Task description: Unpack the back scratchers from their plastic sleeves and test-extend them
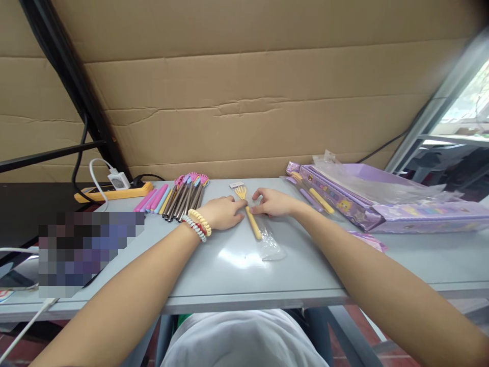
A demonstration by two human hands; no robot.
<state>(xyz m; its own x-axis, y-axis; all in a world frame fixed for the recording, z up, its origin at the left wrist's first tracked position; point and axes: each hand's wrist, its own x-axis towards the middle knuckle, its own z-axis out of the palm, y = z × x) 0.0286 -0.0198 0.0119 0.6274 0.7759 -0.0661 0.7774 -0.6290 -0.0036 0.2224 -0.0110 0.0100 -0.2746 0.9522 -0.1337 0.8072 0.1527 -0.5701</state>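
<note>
A yellow back scratcher [253, 227] with a claw-shaped head lies on the grey table, its head pointing away from me. My left hand [221, 211], wearing several coiled bands at the wrist, has its fingertips on the scratcher's neck. On the other side, my right hand [273, 202] is curled, thumb and index finger at the edge of a clear plastic bag [272, 247]. That bag lies partly beneath the handle and stretches toward me. The exact contact of the right fingertips is hard to make out. A small white label [237, 185] is beside the claw.
Several metal-shafted back scratchers [187, 196] with colourful heads lie left, beside pink, blue and yellow handles [153, 199]. Behind them is a yellow power strip [126, 192]. At right, more scratchers [319, 199] lie against an opened purple box [367, 209]. Cardboard [244, 117] walls the back.
</note>
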